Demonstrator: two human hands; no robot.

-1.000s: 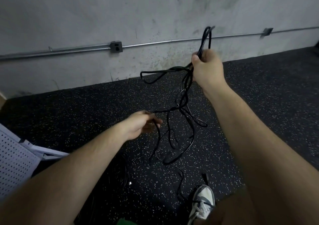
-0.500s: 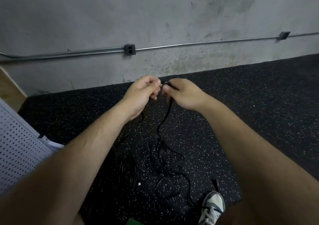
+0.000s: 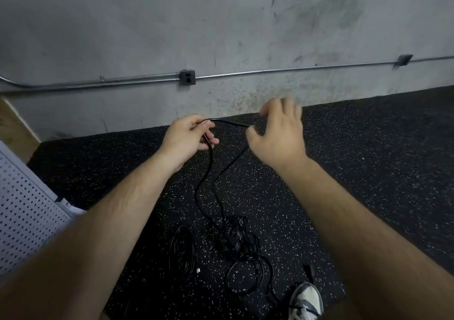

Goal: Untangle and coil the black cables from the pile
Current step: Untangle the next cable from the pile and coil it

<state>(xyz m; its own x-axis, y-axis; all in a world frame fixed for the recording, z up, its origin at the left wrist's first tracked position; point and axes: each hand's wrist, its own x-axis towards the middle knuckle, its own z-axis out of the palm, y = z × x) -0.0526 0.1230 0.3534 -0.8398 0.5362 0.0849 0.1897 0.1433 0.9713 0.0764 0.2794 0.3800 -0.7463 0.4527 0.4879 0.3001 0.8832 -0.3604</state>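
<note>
The cable (image 3: 228,122) up in the air is showing plain black, with a faint shine along its top. The tangled pile (image 3: 235,236) is showing the same black, and so is the coil (image 3: 183,251) beside it, which is carrying one small white tip. The floor (image 3: 368,160) is showing black, flecked all over with pale specks. The wall (image 3: 147,24) is showing mottled grey with darker smudges. The pipe (image 3: 270,72) is gleaming silver-grey, its outlet box (image 3: 187,77) looking dark grey. The panel (image 3: 22,216) is showing pale grey-white with an even grid of dark holes. The shoe (image 3: 307,300) is showing white with dark grey patches.
</note>
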